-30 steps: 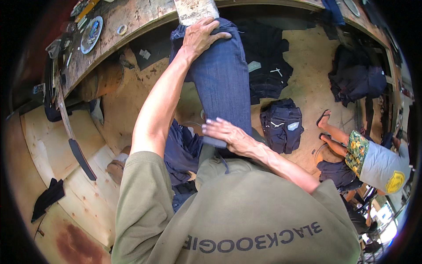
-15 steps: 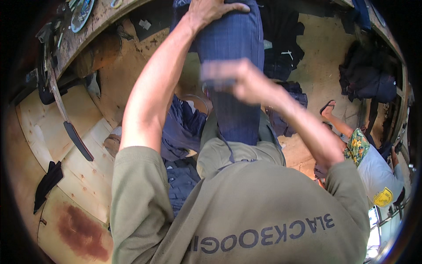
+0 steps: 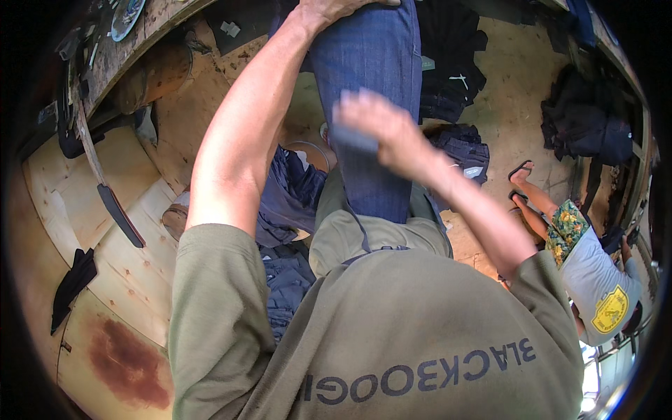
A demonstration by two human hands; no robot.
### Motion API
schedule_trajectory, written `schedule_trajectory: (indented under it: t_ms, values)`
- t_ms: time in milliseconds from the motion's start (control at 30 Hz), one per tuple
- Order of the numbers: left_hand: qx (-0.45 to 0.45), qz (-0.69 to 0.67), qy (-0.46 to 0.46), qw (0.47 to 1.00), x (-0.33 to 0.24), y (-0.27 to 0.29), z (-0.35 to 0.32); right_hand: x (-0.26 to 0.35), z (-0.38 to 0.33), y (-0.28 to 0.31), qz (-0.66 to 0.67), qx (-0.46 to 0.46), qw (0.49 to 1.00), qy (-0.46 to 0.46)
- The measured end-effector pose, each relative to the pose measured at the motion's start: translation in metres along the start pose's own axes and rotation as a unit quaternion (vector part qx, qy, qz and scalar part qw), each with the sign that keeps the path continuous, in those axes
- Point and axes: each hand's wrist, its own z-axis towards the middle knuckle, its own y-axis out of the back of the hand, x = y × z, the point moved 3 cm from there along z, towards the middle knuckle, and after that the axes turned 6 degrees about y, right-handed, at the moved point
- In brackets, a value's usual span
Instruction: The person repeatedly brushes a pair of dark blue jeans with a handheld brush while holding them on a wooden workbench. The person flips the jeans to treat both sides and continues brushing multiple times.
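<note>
A blue denim trouser leg hangs down in front of me from the edge of a wooden bench. At the top of the view, my left hand is clamped over the upper end of the leg, partly cut off by the rim. My right hand is blurred with motion. It lies against the front of the leg halfway down and grips a small flat grey-blue block pressed to the cloth.
More blue garments lie heaped under my left arm. Dark folded clothes and a black pile lie on the plywood floor. A person in floral shorts sits at right. A long dark blade leans at left by the bench.
My right hand has slid up the denim leg with the block, from near my waist to mid-leg. My left hand has stayed on the top end.
</note>
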Motion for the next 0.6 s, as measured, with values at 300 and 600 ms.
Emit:
schedule_trajectory:
  t_ms: [300, 600]
  values:
    - [0.016, -0.006, 0.022, 1.0, -0.001, 0.0, 0.001, -0.007, 0.025, 0.04, 0.086, 0.0, 0.996, -0.012]
    - [0.053, -0.027, 0.062, 0.996, -0.001, -0.001, 0.002, -0.005, 0.005, 0.033, 0.263, 0.035, 0.963, -0.04]
